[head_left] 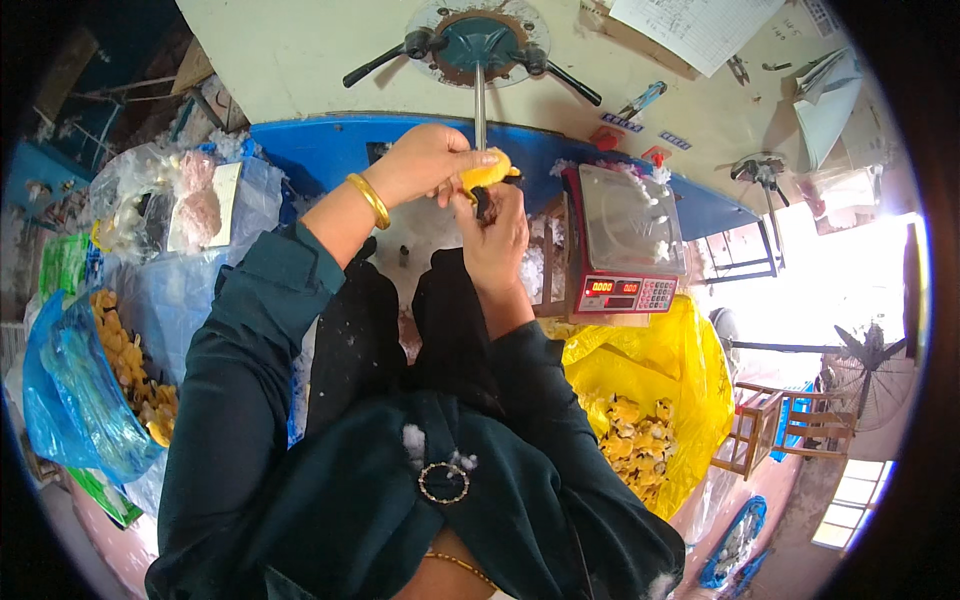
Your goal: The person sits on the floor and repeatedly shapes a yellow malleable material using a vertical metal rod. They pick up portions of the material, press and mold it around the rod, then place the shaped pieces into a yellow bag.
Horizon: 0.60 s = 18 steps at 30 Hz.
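Note:
Both hands meet at a small yellow plush toy piece [487, 172] by the lower end of a thin metal tube [480, 110]. My left hand [425, 162], with a gold bangle at the wrist, pinches its left side between thumb and fingers. From below, my right hand [497, 242] is closed around its lower part, where something dark shows between the fingers. The tube comes out of a round dark green fitting [482, 48] with black handles. Whether the tube's end sits inside the plush piece is hidden.
A scale [625, 225] with a red front stands right of my hands. Below it, a yellow bag [690, 350] holds several yellow plush pieces. More lie in a blue bag [70, 385] at left. Blue-handled nippers [643, 100] and papers [700, 30] lie on the pale machine top.

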{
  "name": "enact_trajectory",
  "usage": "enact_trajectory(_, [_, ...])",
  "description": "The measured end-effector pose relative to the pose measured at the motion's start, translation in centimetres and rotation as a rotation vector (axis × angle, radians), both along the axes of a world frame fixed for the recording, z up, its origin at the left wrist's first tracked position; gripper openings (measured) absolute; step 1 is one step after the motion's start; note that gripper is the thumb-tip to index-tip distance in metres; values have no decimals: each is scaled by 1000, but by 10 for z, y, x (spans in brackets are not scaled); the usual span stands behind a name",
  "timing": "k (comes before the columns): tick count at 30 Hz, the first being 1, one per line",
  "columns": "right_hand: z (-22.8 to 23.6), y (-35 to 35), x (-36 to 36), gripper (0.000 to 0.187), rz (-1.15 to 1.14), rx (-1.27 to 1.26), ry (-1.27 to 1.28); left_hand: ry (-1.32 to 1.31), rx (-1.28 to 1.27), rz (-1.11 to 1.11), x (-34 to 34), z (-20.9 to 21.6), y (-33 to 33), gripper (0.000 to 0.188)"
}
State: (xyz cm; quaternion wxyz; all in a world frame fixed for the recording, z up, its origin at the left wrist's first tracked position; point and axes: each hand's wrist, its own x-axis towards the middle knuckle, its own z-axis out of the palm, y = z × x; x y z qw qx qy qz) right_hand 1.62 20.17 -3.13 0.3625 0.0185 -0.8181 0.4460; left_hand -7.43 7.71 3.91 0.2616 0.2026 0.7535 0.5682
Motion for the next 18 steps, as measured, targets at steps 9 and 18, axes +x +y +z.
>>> enact_trajectory(9, [11,3,-30,33,2,-481,-290,120,-228,67,6,3,-2,58])
enact_trajectory(18, [2,47,-135,25,527,-1061,-614,817,-406,180,63,15,4,40])
